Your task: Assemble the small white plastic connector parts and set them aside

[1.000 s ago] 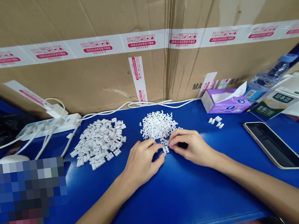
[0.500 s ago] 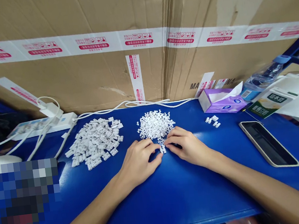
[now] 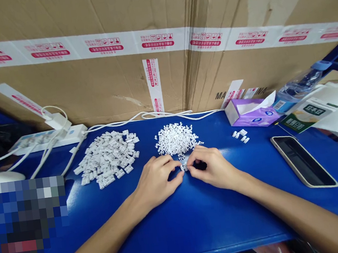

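Left hand (image 3: 156,182) and right hand (image 3: 212,168) curl nearly shut, fingertips (image 3: 178,170) pinching from 2 sides a small white plastic clip (image 3: 184,167), half hidden and hard to make out, just below a heap of white clips (image 3: 176,138) on a blue shelf (image 3: 199,225).

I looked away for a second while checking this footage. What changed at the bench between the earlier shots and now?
The left hand and right hand have moved toward each other. Their fingertips now appear to pinch the small white plastic piece from both sides, where earlier it sat between them. The loose white pile, the flat white pieces and the phone stayed as they were.
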Available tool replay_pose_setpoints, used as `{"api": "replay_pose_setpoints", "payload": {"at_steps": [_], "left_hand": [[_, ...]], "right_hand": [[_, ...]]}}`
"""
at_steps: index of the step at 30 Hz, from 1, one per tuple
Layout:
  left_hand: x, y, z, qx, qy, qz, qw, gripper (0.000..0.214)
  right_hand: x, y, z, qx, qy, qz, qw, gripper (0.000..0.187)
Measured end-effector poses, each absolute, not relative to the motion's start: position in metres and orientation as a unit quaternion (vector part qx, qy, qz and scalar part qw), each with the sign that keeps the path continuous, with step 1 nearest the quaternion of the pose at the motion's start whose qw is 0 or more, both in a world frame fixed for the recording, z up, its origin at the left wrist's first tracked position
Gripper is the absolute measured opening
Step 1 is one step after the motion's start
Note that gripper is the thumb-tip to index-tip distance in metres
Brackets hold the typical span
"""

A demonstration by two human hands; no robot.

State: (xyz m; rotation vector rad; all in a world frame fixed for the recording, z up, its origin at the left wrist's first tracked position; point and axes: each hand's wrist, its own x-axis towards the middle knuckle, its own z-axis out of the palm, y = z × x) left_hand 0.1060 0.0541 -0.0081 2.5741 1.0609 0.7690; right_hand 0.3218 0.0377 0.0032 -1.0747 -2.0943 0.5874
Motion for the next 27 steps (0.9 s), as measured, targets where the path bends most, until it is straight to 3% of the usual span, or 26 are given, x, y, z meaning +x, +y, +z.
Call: {"api": "replay_pose_setpoints", "payload": {"at_steps": [27], "left_hand": [[0.107,0.054,-0.0092,0.887,0.355,0.272,0.114,0.013]], "right_hand": [[0.3166,0.0299,0.0026,-0.431,-0.798,0.231,0.351,0.011]]}}
